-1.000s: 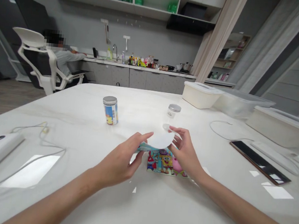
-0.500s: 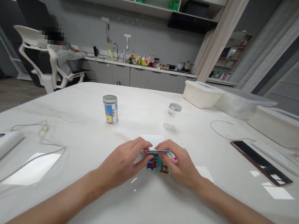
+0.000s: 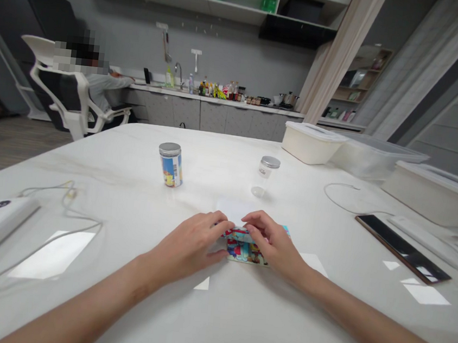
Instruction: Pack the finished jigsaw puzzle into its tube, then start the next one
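While two jars [image 3: 171,164] stand behind, both hands [image 3: 233,244] pinch one cartoon sheet [image 3: 245,248]

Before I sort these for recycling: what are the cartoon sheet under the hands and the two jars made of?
Cartoon sheet: thin paper or film, glossy print, folded flat under both hands. Labelled jar: probably glass or plastic under a printed wrap, with a dull metal-look lid. Small jar: clear plastic or glass, see-through wall, grey lid.

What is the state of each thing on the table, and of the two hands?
Cartoon paper: folded, flat on the table, pressed by both hands.
Left hand: fingers on the paper's left edge.
Right hand: fingers on its top edge.
Labelled jar: upright, lid on.
Clear jar: upright, lid on.
White bin: lidded.
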Tool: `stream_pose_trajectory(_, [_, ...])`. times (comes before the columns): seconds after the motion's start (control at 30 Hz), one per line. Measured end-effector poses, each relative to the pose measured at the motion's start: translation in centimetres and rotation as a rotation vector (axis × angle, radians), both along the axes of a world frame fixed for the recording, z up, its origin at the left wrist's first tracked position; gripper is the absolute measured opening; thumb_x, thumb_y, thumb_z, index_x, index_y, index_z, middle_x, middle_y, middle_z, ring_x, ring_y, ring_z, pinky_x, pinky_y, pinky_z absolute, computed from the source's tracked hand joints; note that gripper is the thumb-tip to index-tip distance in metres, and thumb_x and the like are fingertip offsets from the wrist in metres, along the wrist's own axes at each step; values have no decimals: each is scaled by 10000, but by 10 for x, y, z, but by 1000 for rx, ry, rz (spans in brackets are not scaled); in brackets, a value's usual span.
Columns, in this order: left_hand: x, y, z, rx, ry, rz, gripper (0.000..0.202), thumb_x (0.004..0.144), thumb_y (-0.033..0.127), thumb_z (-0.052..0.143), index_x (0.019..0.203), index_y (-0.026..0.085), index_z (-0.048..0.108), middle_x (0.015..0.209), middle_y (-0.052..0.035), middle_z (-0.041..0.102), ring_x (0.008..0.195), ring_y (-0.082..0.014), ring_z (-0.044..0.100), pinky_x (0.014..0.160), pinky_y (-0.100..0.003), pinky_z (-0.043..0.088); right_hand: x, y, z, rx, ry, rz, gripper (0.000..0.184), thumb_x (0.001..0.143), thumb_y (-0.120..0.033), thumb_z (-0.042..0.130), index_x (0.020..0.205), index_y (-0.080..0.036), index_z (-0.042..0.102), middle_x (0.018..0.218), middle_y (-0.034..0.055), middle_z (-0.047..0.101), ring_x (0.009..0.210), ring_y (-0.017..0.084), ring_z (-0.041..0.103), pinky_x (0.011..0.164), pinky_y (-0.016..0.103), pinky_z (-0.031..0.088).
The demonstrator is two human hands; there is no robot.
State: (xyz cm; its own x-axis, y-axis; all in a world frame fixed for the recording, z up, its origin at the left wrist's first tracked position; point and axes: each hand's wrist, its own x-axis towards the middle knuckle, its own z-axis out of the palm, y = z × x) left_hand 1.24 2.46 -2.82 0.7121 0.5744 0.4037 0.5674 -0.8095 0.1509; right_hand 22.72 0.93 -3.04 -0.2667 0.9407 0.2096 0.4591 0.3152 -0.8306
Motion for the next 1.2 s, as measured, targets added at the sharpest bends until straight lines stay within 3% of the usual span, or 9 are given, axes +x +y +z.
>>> stream_pose_trajectory(0.1, [1, 0, 2, 46, 19, 31, 190, 877, 146, 540, 1062, 189, 535, 941, -42, 631, 805, -200, 624, 696, -343, 506, 5, 4, 1, 86, 32, -31, 205, 954, -365, 393, 1003, -229, 539, 1000, 54, 630, 943, 198, 597, 824, 364, 485])
stream_pose_trajectory(0.23, [-2, 4, 2, 121, 114, 15, 221, 892, 53, 403, 941, 180, 577, 842, -42, 618, 705, -184, 593, 641, -325, 473, 22, 24, 2, 322, 66, -299, 221, 889, -333, 494, 1086, -234, 484, 1121, 82, 561, 1055, 220, 559, 915, 431, 464])
stream_pose_trajectory(0.37, [-7, 11, -3, 168, 165, 35, 274, 858, -2, 371, 787, 176, 567, 807, -46, 601, 643, -170, 547, 603, -311, 438, 40, 60, 13, 436, 16, -459, 467, 794, -329, 593, 1226, -219, 453, 1238, 142, 512, 1114, 262, 544, 891, 461, 480])
stream_pose_trajectory(0.53, [-7, 13, -4, 72, 135, 97, 131, 833, 94, 490, 777, 169, 581, 838, -52, 595, 671, -176, 557, 627, -329, 454, 45, 123, 26, 344, -55, -460, 777, 676, -399, 724, 1348, -170, 408, 1365, 198, 485, 1259, 321, 475, 1032, 498, 389])
stream_pose_trajectory(0.6, [-6, 11, -2, 23, 79, 84, 34, 818, 188, 568, 831, 169, 593, 892, -61, 592, 733, -189, 578, 657, -338, 477, 44, 143, 25, 237, -37, -454, 700, 682, -408, 723, 1289, -165, 475, 1312, 176, 555, 1190, 299, 540, 1035, 482, 393])
stream_pose_trajectory(0.67, [-4, 9, 0, 3, 23, 74, 103, 821, 243, 591, 892, 168, 587, 921, -66, 587, 782, -200, 588, 685, -350, 497, 42, 152, 23, 219, 33, -483, 607, 691, -395, 718, 1211, -141, 533, 1210, 166, 625, 1084, 275, 604, 993, 452, 436])
stream_pose_trajectory(0.8, [-1, 4, 2, 8, -81, 68, 262, 821, 280, 602, 1043, 166, 522, 975, -79, 591, 873, -231, 596, 754, -406, 522, 29, 128, 27, 414, 233, -447, 613, 698, -457, 721, 1198, -161, 526, 1216, 141, 611, 1074, 247, 609, 971, 397, 464])
stream_pose_trajectory(1.0, [10, -6, 4, 93, -282, 76, 736, 753, 302, 704, 1346, 170, 289, 1287, -181, 489, 1223, -319, 485, 966, -510, 463, -10, 33, 40, 309, 409, -91, 586, 714, -537, 723, 1166, -239, 499, 1171, 98, 621, 1062, 239, 617, 942, 412, 500])
stream_pose_trajectory(1.2, [13, -7, -7, 77, -309, 91, 711, 751, 376, 718, 1323, 199, 335, 1065, -103, 633, 949, -267, 638, 803, -452, 532, -25, -3, 22, 148, 510, 13, 545, 782, -539, 660, 1204, -263, 452, 1155, 100, 615, 1040, 237, 620, 928, 436, 514])
